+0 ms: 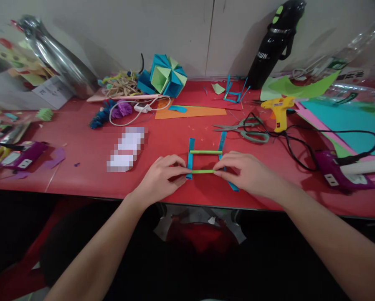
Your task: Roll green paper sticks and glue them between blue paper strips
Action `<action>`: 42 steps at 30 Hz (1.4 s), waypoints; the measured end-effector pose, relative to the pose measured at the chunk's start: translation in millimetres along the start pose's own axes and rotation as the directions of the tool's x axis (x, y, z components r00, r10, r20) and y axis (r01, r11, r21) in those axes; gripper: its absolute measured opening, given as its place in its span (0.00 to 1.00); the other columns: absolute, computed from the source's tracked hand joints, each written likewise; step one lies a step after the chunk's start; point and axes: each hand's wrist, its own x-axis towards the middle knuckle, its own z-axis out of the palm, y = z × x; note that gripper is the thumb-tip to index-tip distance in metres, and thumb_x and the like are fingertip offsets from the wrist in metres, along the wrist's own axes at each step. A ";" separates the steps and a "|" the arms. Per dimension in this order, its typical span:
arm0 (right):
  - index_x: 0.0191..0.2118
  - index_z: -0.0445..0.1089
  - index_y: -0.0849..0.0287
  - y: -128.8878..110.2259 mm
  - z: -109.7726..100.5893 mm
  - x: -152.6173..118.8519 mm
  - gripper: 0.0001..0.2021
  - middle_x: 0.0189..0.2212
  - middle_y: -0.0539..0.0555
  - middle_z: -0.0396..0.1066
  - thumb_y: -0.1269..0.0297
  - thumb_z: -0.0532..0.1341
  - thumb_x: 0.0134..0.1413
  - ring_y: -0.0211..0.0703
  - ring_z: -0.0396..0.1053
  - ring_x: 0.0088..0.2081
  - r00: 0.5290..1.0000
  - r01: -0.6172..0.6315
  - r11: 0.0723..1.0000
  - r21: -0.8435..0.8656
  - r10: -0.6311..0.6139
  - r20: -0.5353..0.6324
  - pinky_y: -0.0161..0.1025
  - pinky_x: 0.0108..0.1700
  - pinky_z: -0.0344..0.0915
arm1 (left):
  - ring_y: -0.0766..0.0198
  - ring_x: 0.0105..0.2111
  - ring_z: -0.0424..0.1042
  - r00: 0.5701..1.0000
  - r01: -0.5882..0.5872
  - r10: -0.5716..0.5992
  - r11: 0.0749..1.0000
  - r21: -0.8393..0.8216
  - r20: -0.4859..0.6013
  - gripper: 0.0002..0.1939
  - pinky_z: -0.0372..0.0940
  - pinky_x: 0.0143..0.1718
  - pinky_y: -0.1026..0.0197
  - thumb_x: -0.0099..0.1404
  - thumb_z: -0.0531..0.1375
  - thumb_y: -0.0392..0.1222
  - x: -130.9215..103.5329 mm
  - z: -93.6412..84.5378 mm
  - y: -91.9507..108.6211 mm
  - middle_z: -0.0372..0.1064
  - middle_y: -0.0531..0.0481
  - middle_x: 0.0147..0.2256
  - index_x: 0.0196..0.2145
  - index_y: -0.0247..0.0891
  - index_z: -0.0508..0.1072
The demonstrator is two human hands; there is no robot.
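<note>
Between my two hands lies a green paper stick [202,171]. My left hand [162,175] pinches its left end, over the left blue paper strip [191,156]. With thumb and fingertips, my right hand [242,171] grips the other end, near the right blue paper strip [222,141]. That right strip is partly hidden under my right hand, and its lower end shows below the fingers. Farther up, a second green paper stick [206,152] spans the two blue strips like a rung.
Scissors [247,130] and a yellow glue gun [278,113] with a black cord lie beyond my right hand. A purple power strip [344,171] is at the right. A blurred-out phone-like object [127,149] lies left, and a blue-green paper ball [168,75] stands at the back.
</note>
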 end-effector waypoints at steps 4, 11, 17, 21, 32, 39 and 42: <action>0.38 0.75 0.54 0.5 -0.9 -0.3 0.05 0.39 0.53 0.73 0.66 0.61 0.61 0.42 0.70 0.40 1.000 -0.013 1.000 0.011 0.013 0.027 0.39 0.43 0.65 | 0.62 0.39 0.71 1.000 -0.011 0.011 1.000 0.018 -0.013 0.10 0.64 0.42 0.58 0.64 0.61 0.35 0.1 1.9 -1.0 0.72 0.48 0.39 0.41 0.44 0.80; 0.37 0.75 0.54 5.7 -16.2 -2.0 0.07 0.39 0.53 0.73 0.63 0.59 0.61 0.42 0.72 0.38 0.995 -0.043 0.998 0.048 0.048 -0.090 0.40 0.42 0.67 | 0.62 0.38 0.71 1.000 0.005 -0.004 1.000 0.013 -0.019 0.08 0.64 0.42 0.58 0.66 0.60 0.38 1.9 2.9 1.6 0.72 0.47 0.39 0.40 0.42 0.80; 0.34 0.75 0.54 12.0 -32.4 -8.9 0.07 0.34 0.52 0.76 0.61 0.60 0.59 0.42 0.71 0.33 0.991 -0.125 0.992 -0.020 0.126 0.043 0.38 0.34 0.66 | 0.62 0.38 0.71 0.999 0.012 -0.013 1.000 -0.010 -0.034 0.09 0.65 0.41 0.57 0.68 0.59 0.41 3.1 3.0 3.2 0.73 0.46 0.38 0.39 0.41 0.80; 0.35 0.75 0.53 16.5 -36.1 -17.0 0.06 0.33 0.51 0.76 0.60 0.62 0.57 0.40 0.70 0.30 0.969 -0.190 0.980 -0.058 0.197 0.147 0.36 0.29 0.64 | 0.62 0.38 0.71 0.999 0.016 -0.017 0.999 -0.032 -0.045 0.08 0.65 0.42 0.57 0.68 0.59 0.41 3.2 4.1 2.5 0.73 0.46 0.38 0.38 0.41 0.80; 0.40 0.75 0.52 13.4 -16.6 -27.5 0.09 0.36 0.50 0.76 0.68 0.64 0.52 0.42 0.72 0.34 0.991 -0.108 0.989 -0.100 0.116 0.070 0.36 0.35 0.66 | 0.63 0.37 0.71 0.998 0.032 -0.037 0.994 -0.101 -0.056 0.08 0.66 0.41 0.58 0.67 0.60 0.41 4.0 5.1 2.8 0.73 0.46 0.37 0.35 0.39 0.80; 0.41 0.76 0.54 11.1 -4.4 -33.1 0.10 0.39 0.54 0.75 0.71 0.58 0.59 0.44 0.72 0.39 0.998 0.006 0.988 -0.157 0.003 0.055 0.40 0.41 0.67 | 0.63 0.37 0.71 0.997 0.040 -0.046 0.994 -0.099 -0.058 0.08 0.66 0.41 0.57 0.67 0.61 0.41 4.7 5.7 2.8 0.73 0.47 0.36 0.33 0.39 0.79; 0.40 0.76 0.54 11.8 0.0 -34.5 0.11 0.38 0.55 0.75 0.71 0.57 0.61 0.44 0.72 0.38 0.999 0.047 0.985 -0.164 -0.043 0.030 0.40 0.41 0.68 | 0.63 0.36 0.71 0.997 0.047 -0.052 0.994 -0.098 -0.059 0.09 0.66 0.40 0.58 0.67 0.60 0.42 4.5 5.8 2.8 0.73 0.47 0.36 0.33 0.39 0.79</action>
